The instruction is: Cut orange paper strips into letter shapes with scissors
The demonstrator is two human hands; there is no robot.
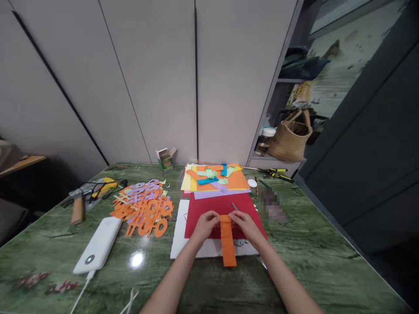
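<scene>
My left hand [207, 224] and my right hand [245, 224] pinch the two top corners of an orange paper strip [228, 244]. The strip hangs toward me and shows crease lines near its top. Beneath it lies a red sheet [199, 213], on top of a white sheet [180, 248] with some dark drawn lines. A slim pointed tool [234, 206] rests on the red sheet just behind my right hand; its other end is hidden by that hand.
Cut orange and purple paper shapes [147, 209] are heaped at the left, beside a white power bank [98, 246] with a cable. Coloured sheets [240, 181] bearing folded strips lie at the back. A small green box [166, 161], a white oval object [252, 183] and yellow-black pliers [278, 174] stand around them.
</scene>
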